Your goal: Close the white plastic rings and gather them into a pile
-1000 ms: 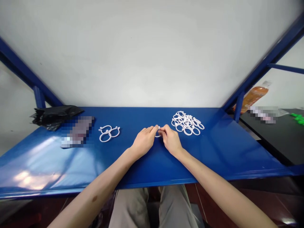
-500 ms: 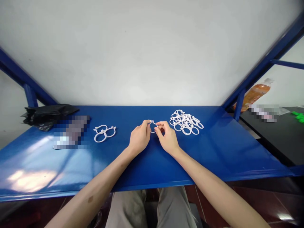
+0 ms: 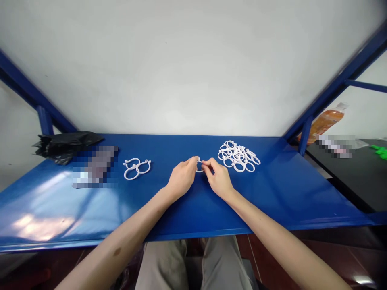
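Note:
My left hand (image 3: 181,178) and my right hand (image 3: 218,177) meet over the middle of the blue table (image 3: 181,209). Both pinch one small white plastic ring (image 3: 199,166) between thumb and fingertips, the left hand on its left side, the right hand on its right. A heap of several white rings (image 3: 238,156) lies just right of my right hand. A small cluster of white rings (image 3: 136,167) lies to the left of my left hand.
A crumpled black plastic bag (image 3: 65,145) sits at the table's back left, next to a blurred flat item (image 3: 95,166). Blue frame struts (image 3: 332,90) rise on both sides. An orange bottle (image 3: 325,121) and green pieces (image 3: 380,151) lie on a dark table to the right.
The ring was held slightly raised and open between my fingertips half a second ago; now my hands have drawn together again, closer around it. The piles have not moved.

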A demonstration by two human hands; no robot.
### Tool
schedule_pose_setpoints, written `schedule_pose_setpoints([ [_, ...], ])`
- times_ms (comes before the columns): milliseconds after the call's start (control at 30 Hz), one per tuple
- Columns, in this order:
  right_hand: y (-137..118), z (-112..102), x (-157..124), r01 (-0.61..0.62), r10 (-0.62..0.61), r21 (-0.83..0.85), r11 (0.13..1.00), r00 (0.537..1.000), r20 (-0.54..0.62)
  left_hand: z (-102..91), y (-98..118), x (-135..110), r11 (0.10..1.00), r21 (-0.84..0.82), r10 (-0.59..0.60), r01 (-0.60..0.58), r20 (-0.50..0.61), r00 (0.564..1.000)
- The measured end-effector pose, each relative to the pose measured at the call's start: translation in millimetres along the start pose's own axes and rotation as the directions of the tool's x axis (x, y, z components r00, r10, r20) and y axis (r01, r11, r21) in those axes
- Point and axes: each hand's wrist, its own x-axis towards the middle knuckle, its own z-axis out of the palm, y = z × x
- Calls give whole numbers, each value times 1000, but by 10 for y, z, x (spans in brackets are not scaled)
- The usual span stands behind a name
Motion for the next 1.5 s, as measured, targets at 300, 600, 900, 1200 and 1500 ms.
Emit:
schedule_pose_setpoints([
  [300,165,-638,355,-1,-57,-270,963,977,-205,-315,-151,96,966,238,-65,106,-176,982],
  [600,1245,-1773,702,-544,472,-334,770,837,-277,-427,-503,88,744,512,-408,430,-162,899],
  [900,1377,-1637,757,-546,520,-263,795,838,-167,-307,-437,132,916,353,-187,189,-41,981],
  [1200,1345,-1683,698,-536,511,-310,785,843,-166,-270,-408,134,957,283,-48,60,-48,998],
  [1500,1054,-1547,769,-400,249,-430,809,896,-367,-301,-390,120,876,422,-263,232,17,965],
])
